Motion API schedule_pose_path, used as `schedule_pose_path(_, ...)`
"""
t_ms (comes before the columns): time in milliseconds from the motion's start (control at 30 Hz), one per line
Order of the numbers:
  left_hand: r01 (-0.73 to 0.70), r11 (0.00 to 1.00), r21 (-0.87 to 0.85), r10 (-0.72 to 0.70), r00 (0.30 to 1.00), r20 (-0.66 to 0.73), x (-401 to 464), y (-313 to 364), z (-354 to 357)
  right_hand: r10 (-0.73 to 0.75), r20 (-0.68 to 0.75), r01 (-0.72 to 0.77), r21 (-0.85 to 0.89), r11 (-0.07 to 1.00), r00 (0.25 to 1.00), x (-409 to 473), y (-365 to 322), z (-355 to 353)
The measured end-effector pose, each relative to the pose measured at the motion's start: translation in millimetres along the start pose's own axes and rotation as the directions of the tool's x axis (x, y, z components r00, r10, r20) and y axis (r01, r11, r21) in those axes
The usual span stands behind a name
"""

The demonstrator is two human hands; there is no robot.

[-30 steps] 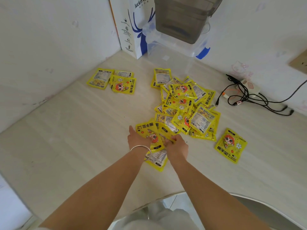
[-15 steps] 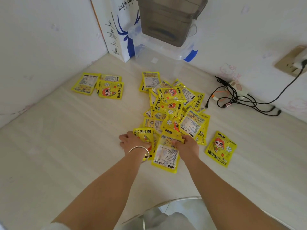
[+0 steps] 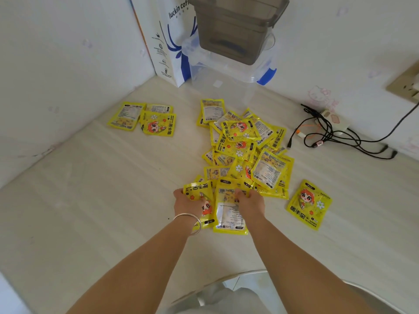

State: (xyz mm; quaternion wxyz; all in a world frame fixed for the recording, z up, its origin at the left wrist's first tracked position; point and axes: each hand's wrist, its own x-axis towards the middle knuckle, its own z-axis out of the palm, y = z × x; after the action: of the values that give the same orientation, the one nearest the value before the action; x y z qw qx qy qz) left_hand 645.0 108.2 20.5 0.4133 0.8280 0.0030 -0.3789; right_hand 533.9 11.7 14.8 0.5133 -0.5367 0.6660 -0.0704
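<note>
1. Pale bench [image 3: 90,200] fills a white-walled corner; both forearms reach out over it from the near edge.
2. At the near end of the pile [image 3: 244,150], each hand has one yellow packet. The left hand [image 3: 187,200], with a bangle [image 3: 190,219] on its wrist, has its grip clamped on the far left corner of a face-up packet [image 3: 207,209].
3. The right hand [image 3: 251,201] has its grip pinched on the top edge of a label-up packet [image 3: 229,216]. The two packets lie flat, side by side and touching.
4. Step in hand, as I judge it: pulling two packets off the pile to sort them.
5. The next move calls for lifting both clear without dragging along the packets that overlap their far edges. Foil looks slippery, so a firm pinch helps. The likely goal is the small group [image 3: 147,118] to the far left, but I cannot tell for sure.
6. Beyond the hands, a lone packet [image 3: 309,205] lies apart on the right, with cables [image 3: 328,137] farther back. A clear box [image 3: 226,82] under a grey bin [image 3: 233,30] and a paper bag [image 3: 172,41] stand against the wall.
7. A second ago the left hand lay flat with its fingers straight; now they curl on the packet. The label-up packet was half hidden between the wrists and now shows whole. The rest of the pile, the small group and the lone packet keep their places.
</note>
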Motion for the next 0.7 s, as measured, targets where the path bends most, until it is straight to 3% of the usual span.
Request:
schedule_pose_path(100,-0.028,0.998,0.058,0.025,0.998,0.060,-1,-10,-15,0.011,0.009,-0.011,0.074,0.997,1.000,-6,0,1)
schedule_pose_path(167,-0.071,0.995,0.071,0.063,0.992,0.113,-2,-12,-25,0.091,-0.003,-0.088,0.231,0.969,0.996,-9,3,1)
schedule_pose_path(267,-0.124,0.991,0.056,0.108,0.969,0.223,-6,-10,-33,0.183,0.091,-0.204,0.517,0.831,0.979,-18,13,-5)
schedule_pose_path(333,-0.173,0.983,0.065,0.143,0.936,0.322,-12,-6,-34,0.189,0.115,-0.219,0.615,0.758,0.975,-29,17,-12)
schedule_pose_path(567,-0.233,0.969,0.080,0.150,0.815,0.560,-54,-9,3,0.253,-0.150,-0.117,0.594,0.796,0.956,-71,61,-40)
schedule_pose_path(700,-0.246,0.958,0.150,0.089,0.748,0.658,-90,-23,38,0.342,-0.251,-0.102,0.653,0.750,0.906,-95,101,-72)
